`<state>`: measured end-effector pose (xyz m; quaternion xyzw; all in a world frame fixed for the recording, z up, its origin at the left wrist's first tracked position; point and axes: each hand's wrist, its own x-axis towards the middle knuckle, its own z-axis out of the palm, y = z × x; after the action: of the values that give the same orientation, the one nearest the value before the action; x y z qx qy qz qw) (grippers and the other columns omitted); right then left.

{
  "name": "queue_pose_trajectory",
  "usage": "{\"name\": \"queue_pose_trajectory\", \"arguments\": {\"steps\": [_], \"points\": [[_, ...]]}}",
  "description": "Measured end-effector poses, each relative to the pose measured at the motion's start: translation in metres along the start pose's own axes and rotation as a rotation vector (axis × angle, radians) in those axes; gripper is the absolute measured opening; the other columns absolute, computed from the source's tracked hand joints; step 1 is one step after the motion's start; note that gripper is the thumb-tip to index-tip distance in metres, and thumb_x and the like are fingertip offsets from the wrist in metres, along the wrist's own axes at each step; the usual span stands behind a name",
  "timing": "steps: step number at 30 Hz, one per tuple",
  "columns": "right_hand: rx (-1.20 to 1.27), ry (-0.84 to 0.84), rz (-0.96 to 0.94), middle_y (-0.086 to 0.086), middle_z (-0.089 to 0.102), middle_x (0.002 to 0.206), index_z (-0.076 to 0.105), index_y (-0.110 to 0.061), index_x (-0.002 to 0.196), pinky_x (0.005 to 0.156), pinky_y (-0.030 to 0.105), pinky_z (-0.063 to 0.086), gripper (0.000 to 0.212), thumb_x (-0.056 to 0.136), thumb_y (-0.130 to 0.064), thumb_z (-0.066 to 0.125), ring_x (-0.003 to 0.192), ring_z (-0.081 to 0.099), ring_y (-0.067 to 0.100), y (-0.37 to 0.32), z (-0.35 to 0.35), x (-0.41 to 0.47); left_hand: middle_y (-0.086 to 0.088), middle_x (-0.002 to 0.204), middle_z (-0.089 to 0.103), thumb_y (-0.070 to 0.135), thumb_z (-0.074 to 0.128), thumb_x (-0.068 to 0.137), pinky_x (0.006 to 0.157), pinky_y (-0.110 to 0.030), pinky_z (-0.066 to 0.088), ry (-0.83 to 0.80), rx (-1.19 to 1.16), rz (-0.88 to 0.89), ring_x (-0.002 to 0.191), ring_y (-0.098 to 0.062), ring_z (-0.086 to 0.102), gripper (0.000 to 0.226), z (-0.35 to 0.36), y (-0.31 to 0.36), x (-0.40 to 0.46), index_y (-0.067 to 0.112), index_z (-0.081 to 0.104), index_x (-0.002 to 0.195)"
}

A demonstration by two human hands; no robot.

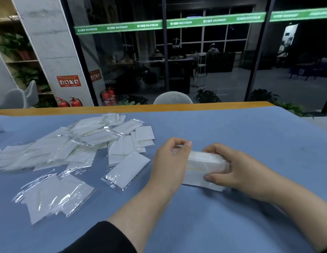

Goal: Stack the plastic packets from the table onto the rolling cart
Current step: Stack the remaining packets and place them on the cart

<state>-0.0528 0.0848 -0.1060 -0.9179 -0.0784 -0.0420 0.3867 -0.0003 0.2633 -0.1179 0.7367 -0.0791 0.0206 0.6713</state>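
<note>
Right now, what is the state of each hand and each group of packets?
left hand: grips the stack's left end
right hand: grips the stack's right end
stack of packets: held together, resting on the table
loose packets: scattered on blue table

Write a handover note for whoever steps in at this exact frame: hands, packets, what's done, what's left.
Left hand: grips the left end of a small stack of packets, fingers curled over its top.
Right hand: grips the stack's right end, thumb on the near side.
The stack rests on the blue table, squared up between both hands.
Loose packets: a scattered pile at left, a few more nearer the front edge.
The cart is not in view, so nothing can be confirmed as stacked there.
Left: carry this stack to the cart, then gather and move the remaining pile.
</note>
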Motion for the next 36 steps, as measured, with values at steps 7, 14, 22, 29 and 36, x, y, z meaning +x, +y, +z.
{"name": "queue_pose_trajectory", "arguments": {"steps": [7, 14, 22, 29, 36], "points": [[0.232, 0.371, 0.004, -0.007, 0.067, 0.074, 0.068, -0.028, 0.096, 0.057, 0.018, 0.042, 0.022, 0.083, -0.015, 0.08, 0.061, 0.057, 0.006, -0.025, 0.007, 0.004, 0.015, 0.123, 0.061, 0.068, 0.071, 0.078, 0.093, -0.02, 0.043, 0.092, -0.237, 0.035, 0.115, 0.002, 0.057, 0.073, -0.019, 0.014, 0.004, 0.038, 0.044, 0.138], [0.455, 0.217, 0.002, 0.004, 0.075, 0.095, 0.071, -0.031, 0.107, 0.086, 0.048, 0.052, 0.042, 0.066, -0.038, 0.08, 0.091, 0.069, 0.031, -0.095, 0.021, 0.016, -0.007, 0.11, 0.074, 0.025, 0.074, 0.091, 0.104, -0.041, 0.049, -0.148, -0.688, -0.089, 0.104, -0.02, 0.067, 0.032, -0.049, 0.037, -0.01, 0.012, 0.069, 0.119], [0.214, 0.101, -0.05, -0.014, 0.07, 0.099, 0.065, -0.037, 0.106, 0.077, 0.027, 0.051, 0.046, 0.07, -0.067, 0.065, 0.092, 0.066, 0.004, -0.172, 0.093, 0.05, -0.008, 0.099, 0.077, 0.015, 0.079, 0.086, 0.079, -0.04, 0.061, 0.428, -0.635, 0.086, 0.091, -0.024, 0.074, 0.023, -0.202, 0.042, -0.038, 0.017, 0.069, 0.107], [-0.517, -0.31, 0.0, 0.001, 0.064, 0.121, 0.056, -0.015, 0.13, 0.083, 0.033, 0.05, 0.081, 0.08, -0.078, 0.057, 0.105, 0.061, 0.022, -0.224, 0.181, 0.086, -0.002, 0.092, 0.071, 0.028, 0.081, 0.082, 0.052, -0.041, 0.055, 0.733, -0.102, -0.012, 0.077, -0.026, 0.07, 0.029, -0.326, -0.009, -0.064, 0.02, 0.058, 0.098], [-0.687, -0.41, 0.052, -0.002, 0.051, 0.075, 0.046, -0.016, 0.075, 0.053, 0.029, 0.031, 0.061, 0.079, -0.074, 0.064, 0.064, 0.046, 0.014, -0.251, 0.218, 0.104, 0.001, 0.103, 0.071, 0.02, 0.08, 0.083, 0.077, -0.041, 0.058, 0.669, -0.071, -0.017, 0.092, -0.017, 0.07, 0.032, -0.337, -0.032, -0.061, 0.02, 0.059, 0.107]]}}
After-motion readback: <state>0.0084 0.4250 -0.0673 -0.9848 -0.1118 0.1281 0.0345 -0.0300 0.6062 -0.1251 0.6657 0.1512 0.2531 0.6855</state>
